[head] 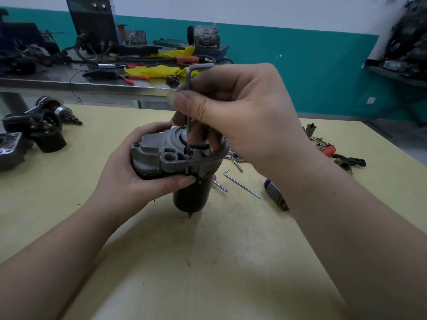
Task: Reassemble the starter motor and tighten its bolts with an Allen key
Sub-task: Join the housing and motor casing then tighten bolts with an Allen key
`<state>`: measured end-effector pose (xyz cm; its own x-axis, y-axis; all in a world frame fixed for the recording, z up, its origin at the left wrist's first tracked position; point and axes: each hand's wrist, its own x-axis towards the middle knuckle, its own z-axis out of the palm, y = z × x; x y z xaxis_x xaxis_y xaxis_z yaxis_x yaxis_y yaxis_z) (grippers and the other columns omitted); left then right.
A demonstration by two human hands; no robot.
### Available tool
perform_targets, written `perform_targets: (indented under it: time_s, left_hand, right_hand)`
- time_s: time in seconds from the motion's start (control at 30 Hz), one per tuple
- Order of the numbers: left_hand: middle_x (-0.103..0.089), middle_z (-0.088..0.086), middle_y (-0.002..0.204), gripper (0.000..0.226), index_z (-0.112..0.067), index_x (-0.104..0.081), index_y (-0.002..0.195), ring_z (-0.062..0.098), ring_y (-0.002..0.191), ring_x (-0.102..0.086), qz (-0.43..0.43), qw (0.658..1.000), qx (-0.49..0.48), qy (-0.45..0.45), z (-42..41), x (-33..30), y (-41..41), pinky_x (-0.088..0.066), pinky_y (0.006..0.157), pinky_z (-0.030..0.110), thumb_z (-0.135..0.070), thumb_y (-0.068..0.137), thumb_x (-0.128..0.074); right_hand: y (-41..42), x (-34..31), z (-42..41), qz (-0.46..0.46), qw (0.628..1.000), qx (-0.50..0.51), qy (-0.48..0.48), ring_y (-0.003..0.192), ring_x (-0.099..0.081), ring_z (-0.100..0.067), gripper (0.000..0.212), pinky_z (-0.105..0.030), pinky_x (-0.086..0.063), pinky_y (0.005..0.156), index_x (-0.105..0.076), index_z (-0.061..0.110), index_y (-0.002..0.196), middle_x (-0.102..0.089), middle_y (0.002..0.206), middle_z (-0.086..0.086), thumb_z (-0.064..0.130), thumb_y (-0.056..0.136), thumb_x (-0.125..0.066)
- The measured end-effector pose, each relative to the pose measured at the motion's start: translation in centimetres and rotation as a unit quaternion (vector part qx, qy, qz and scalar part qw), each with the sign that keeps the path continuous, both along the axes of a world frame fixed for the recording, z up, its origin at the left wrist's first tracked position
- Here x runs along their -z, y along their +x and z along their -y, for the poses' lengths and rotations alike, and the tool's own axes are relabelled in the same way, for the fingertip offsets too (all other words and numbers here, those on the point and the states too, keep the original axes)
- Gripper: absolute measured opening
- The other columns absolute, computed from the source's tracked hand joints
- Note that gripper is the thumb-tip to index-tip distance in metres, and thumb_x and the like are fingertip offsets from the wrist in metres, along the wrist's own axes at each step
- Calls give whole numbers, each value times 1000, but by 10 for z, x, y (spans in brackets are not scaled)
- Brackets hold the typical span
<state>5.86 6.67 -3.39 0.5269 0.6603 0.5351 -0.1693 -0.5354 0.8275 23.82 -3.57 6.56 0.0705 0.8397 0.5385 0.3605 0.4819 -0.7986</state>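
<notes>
The near part of the table is bare yellow board, crossed only by the two forearms that come in from the near corners; its left edge runs out of view, its right edge slants from mid-right toward the far corner. At mid-table the motor stands upright, black body down, a small stud at its bottom touching the board, grey cast housing on top. The left hand grips it from the left, fingers curled behind the housing, thumb pressed along the seam on the near side. The right hand is above it, fingers curled round the upright shaft of the key; the key's short arm bends right at the top, and its lower tip sits in a bolt hole on the housing flange.

Just right of the motor lie a second key, a small screwdriver and a socket piece, close together; further right an armature, then loose parts near the right edge. On the far left of the table sit black motor parts, well apart from the motor; the board between them is open.

Beyond a narrow gap stands a steel bench, its front edge parallel to the table's far edge, carrying yellow cloth, pliers, cables and a compressor.
</notes>
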Motion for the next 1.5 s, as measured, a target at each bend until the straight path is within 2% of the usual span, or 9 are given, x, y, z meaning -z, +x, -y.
perform_targets:
  time_s: [0.13, 0.33, 0.6, 0.7, 0.8, 1.03, 1.27, 1.33, 1.5]
  left_hand:
    - [-76, -9, 127, 79, -46, -64, 129, 11, 119, -73, 9, 1000, 2, -2, 0, 0, -1, -58, 91, 16, -37, 57, -97]
    - [-76, -7, 127, 80, -43, -64, 130, 13, 119, -74, 13, 1000, 3, -1, -2, 1, -2, -58, 93, 18, -37, 58, -97]
    - [-77, -2, 126, 79, -39, -65, 132, 17, 119, -74, 21, 1000, 11, -1, -4, 2, 0, -59, 94, 21, -35, 60, -98]
    - [-76, -1, 127, 79, -42, -66, 132, 19, 121, -74, 20, 1000, 17, -1, -5, 2, -1, -59, 95, 22, -35, 61, -98]
    - [-77, -3, 126, 78, -44, -65, 131, 17, 120, -74, 19, 1000, 19, -3, -4, 3, 0, -59, 93, 21, -35, 61, -98]
    - [-77, -2, 124, 80, -37, -65, 131, 18, 119, -75, 14, 1000, 10, -10, -5, 3, 0, -60, 92, 22, -36, 59, -99]
    - [-74, -8, 129, 79, -46, -64, 131, 14, 123, -72, 11, 1000, 17, -1, -3, 1, -1, -58, 95, 19, -36, 60, -97]
    - [-74, -9, 130, 80, -44, -64, 132, 14, 124, -72, 10, 1000, 16, -1, -3, 1, -1, -58, 96, 20, -36, 60, -97]
    - [-74, -8, 129, 81, -42, -64, 132, 15, 123, -72, 11, 1000, 18, -5, -3, 1, 0, -59, 96, 21, -36, 60, -97]
  right_hand:
    - [-4, 10, -1, -23, 999, 17, 22, 55, -70, -17, 8, -25, -50, 46, -76, 18, 88, -78, 75, -1, 14, 94, -79]
    - [6, 4, 1, 71, 997, -20, -17, 68, -73, -17, 14, -29, -58, 60, -75, 19, 109, -78, 84, 2, 9, 102, -66]
    - [-3, 10, -2, 36, 998, 42, 15, 54, -69, -12, 24, -25, -54, 49, -68, 27, 75, -71, 63, 8, 18, 88, -86]
    - [-3, 10, -3, 51, 998, 39, 11, 56, -72, -13, 12, -24, -54, 51, -71, 21, 95, -74, 69, 4, 19, 92, -82]
    - [-4, 8, -3, 101, 993, 57, 19, 63, -74, -14, 42, -27, -57, 57, -62, 15, 132, -73, 73, 5, 19, 94, -79]
    - [-3, 7, 0, 70, 997, 26, 32, 62, -75, -19, 71, -25, -59, 58, -45, 16, 148, -73, 70, 0, 11, 89, -84]
    - [-13, 21, -3, -9, 992, 53, 115, 56, -67, -23, 27, -34, -57, 52, -53, 21, 106, -67, 78, -1, 4, 98, -73]
    - [-13, 25, -5, 1, 989, 66, 130, 58, -66, -27, 21, -45, -58, 55, -60, 11, 117, -67, 74, -8, 5, 100, -70]
    - [-13, 25, -4, 48, 985, 67, 153, 61, -60, -34, 55, -50, -55, 59, -47, 4, 155, -59, 69, -16, 1, 103, -63]
